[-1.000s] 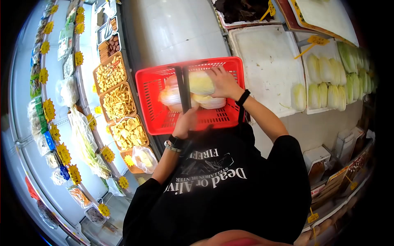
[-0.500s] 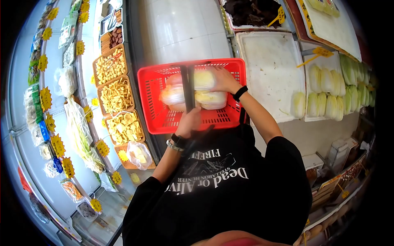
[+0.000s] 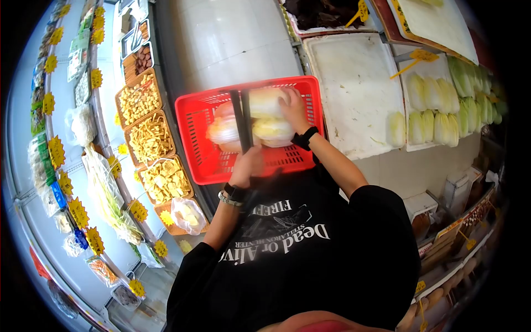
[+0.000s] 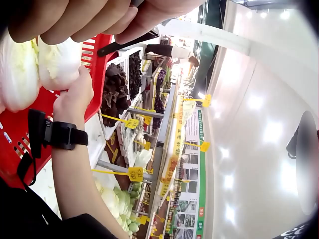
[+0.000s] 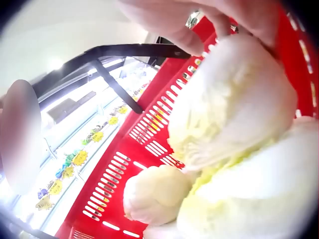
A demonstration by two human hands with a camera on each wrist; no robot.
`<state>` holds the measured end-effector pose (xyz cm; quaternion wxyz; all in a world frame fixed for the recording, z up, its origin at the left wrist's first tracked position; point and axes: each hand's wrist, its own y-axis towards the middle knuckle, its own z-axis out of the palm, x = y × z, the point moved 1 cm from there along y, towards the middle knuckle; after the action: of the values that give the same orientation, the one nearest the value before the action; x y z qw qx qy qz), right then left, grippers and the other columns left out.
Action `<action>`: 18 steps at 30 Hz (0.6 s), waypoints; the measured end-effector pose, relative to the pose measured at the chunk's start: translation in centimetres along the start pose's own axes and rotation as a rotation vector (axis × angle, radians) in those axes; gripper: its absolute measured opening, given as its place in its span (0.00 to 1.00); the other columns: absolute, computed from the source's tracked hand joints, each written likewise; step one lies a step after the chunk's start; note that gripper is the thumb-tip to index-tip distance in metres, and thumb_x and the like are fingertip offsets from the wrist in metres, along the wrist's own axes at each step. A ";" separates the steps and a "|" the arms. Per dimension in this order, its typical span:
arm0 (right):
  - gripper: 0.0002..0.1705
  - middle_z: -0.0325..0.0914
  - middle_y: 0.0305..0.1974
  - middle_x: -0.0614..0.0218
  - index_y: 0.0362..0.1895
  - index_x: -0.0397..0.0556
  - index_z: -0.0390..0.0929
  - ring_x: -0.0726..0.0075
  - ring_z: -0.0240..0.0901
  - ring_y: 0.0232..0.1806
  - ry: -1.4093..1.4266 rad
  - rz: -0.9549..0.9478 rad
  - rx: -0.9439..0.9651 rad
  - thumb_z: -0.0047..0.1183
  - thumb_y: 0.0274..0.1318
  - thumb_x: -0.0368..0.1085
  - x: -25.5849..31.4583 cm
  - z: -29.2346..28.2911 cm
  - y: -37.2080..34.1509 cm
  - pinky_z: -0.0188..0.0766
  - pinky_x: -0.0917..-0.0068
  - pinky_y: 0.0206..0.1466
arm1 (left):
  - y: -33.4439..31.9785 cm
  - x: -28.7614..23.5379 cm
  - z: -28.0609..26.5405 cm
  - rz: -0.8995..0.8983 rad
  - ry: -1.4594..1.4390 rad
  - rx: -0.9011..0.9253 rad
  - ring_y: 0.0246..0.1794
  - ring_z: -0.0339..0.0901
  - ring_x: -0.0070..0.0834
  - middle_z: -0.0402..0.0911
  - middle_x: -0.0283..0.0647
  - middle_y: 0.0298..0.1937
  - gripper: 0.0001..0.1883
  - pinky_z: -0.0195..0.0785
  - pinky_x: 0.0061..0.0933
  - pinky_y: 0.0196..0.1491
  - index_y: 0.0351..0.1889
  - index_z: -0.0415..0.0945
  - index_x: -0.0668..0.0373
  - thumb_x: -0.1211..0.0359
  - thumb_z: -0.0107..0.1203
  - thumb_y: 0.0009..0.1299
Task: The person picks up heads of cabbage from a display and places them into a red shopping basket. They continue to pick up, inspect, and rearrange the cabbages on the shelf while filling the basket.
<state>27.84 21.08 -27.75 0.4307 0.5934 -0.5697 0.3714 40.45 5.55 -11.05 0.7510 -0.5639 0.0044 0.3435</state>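
Note:
A red basket (image 3: 194,160) with several pale cabbages inside is in front of the person's body. My left hand (image 3: 248,165) has its fingers curled round the black basket handles (image 3: 240,122); in the left wrist view those fingers (image 4: 75,20) cross the top. My right hand (image 3: 295,112) rests on the end of the upper cabbage (image 3: 264,103), its fingers bent over it. Below lies another cabbage (image 3: 273,131). The right wrist view shows the upper cabbage (image 5: 234,99) close up, with the right hand (image 5: 214,17) at its top end.
Left of the basket, trays of yellow snacks (image 3: 165,180) line a shelf beside packaged goods with yellow tags. To the right are a white tray (image 3: 354,88) and rows of cabbages (image 3: 434,127). A dark leafy heap (image 3: 323,14) is at the top. A distant person (image 4: 180,54) stands in the aisle.
The upper cabbage now reaches further right under my right hand, whose fingers have bent more over it. The basket has shifted slightly left in view. My left hand keeps hold of the handles.

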 end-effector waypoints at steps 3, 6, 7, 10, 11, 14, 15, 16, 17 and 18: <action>0.12 0.77 0.48 0.54 0.45 0.44 0.80 0.51 0.74 0.52 -0.040 -0.048 -0.001 0.58 0.56 0.33 2.3 -2.8 -0.3 0.72 0.63 0.56 | 0.6 0.5 -1.1 0.004 0.014 -0.007 0.08 0.47 0.14 0.50 0.22 0.12 0.20 0.41 0.20 0.13 0.20 0.58 0.48 0.61 0.48 0.77; 0.10 0.78 0.48 0.56 0.43 0.43 0.81 0.57 0.77 0.51 0.191 0.090 0.090 0.57 0.58 0.32 3.4 -8.1 0.2 0.74 0.66 0.53 | 0.7 0.6 -2.0 -0.017 0.004 0.010 0.08 0.46 0.14 0.49 0.21 0.12 0.21 0.41 0.20 0.13 0.20 0.57 0.47 0.59 0.44 0.79; 0.08 0.80 0.46 0.59 0.42 0.43 0.81 0.64 0.78 0.50 0.349 0.136 -0.024 0.56 0.61 0.32 3.4 -10.6 0.5 0.76 0.67 0.48 | 0.9 0.7 -2.3 -0.021 0.020 0.035 0.08 0.46 0.14 0.49 0.21 0.12 0.21 0.41 0.20 0.13 0.21 0.57 0.47 0.59 0.43 0.80; 0.07 0.81 0.45 0.61 0.42 0.44 0.82 0.67 0.78 0.50 0.064 0.173 -0.314 0.56 0.61 0.32 -1.7 -21.9 1.8 0.77 0.67 0.46 | 1.2 0.7 -3.8 0.001 0.001 0.067 0.08 0.45 0.14 0.48 0.21 0.12 0.21 0.41 0.20 0.13 0.21 0.57 0.46 0.58 0.42 0.80; 0.08 0.81 0.46 0.61 0.43 0.45 0.81 0.64 0.78 0.50 -0.133 0.200 -0.402 0.57 0.61 0.33 -3.6 -26.1 1.7 0.76 0.66 0.48 | 0.9 0.5 -3.6 0.012 -0.011 0.074 0.08 0.45 0.14 0.48 0.21 0.12 0.21 0.41 0.20 0.13 0.21 0.57 0.46 0.58 0.42 0.80; 0.29 0.78 0.51 0.51 0.52 0.39 0.76 0.49 0.74 0.55 -0.881 0.171 -0.495 0.65 0.51 0.46 -16.4 -35.7 -1.9 0.70 0.59 0.59 | 0.1 -0.3 -3.0 0.033 0.011 0.057 0.08 0.44 0.14 0.48 0.21 0.12 0.20 0.41 0.21 0.13 0.21 0.57 0.46 0.58 0.41 0.80; 0.38 0.77 0.53 0.47 0.55 0.36 0.73 0.45 0.72 0.57 -1.158 0.207 -0.434 0.68 0.46 0.52 -20.2 -38.1 -3.7 0.68 0.56 0.63 | -0.1 -0.3 -3.2 0.024 0.010 0.067 0.08 0.44 0.14 0.48 0.21 0.12 0.20 0.42 0.21 0.13 0.21 0.57 0.46 0.59 0.41 0.80; 0.44 0.75 0.55 0.44 0.57 0.34 0.72 0.43 0.70 0.59 -1.163 0.386 -0.352 0.70 0.42 0.55 -22.0 -39.6 -5.2 0.67 0.56 0.64 | 0.0 -0.3 -3.5 0.024 0.005 0.065 0.09 0.44 0.14 0.48 0.21 0.12 0.20 0.42 0.21 0.13 0.21 0.57 0.46 0.59 0.41 0.80; 0.50 0.73 0.57 0.41 0.58 0.32 0.70 0.40 0.68 0.61 -1.160 0.554 -0.251 0.71 0.38 0.57 -23.7 -40.9 -6.5 0.66 0.55 0.65 | 0.0 -0.3 -3.8 0.029 -0.003 0.052 0.09 0.44 0.14 0.49 0.21 0.12 0.20 0.42 0.21 0.13 0.21 0.57 0.46 0.59 0.41 0.80; 0.53 0.74 0.57 0.42 0.61 0.35 0.68 0.39 0.68 0.62 -1.122 0.598 -0.229 0.73 0.35 0.57 -28.5 -42.2 -8.4 0.65 0.54 0.66 | -0.1 -0.2 -4.0 0.026 -0.024 0.062 0.09 0.44 0.15 0.49 0.22 0.13 0.20 0.42 0.21 0.14 0.21 0.57 0.46 0.59 0.41 0.80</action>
<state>36.13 70.52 -40.13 0.0058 0.4634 -0.8849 0.0456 41.81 2.05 -12.30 0.7634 -0.5363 0.0136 0.3597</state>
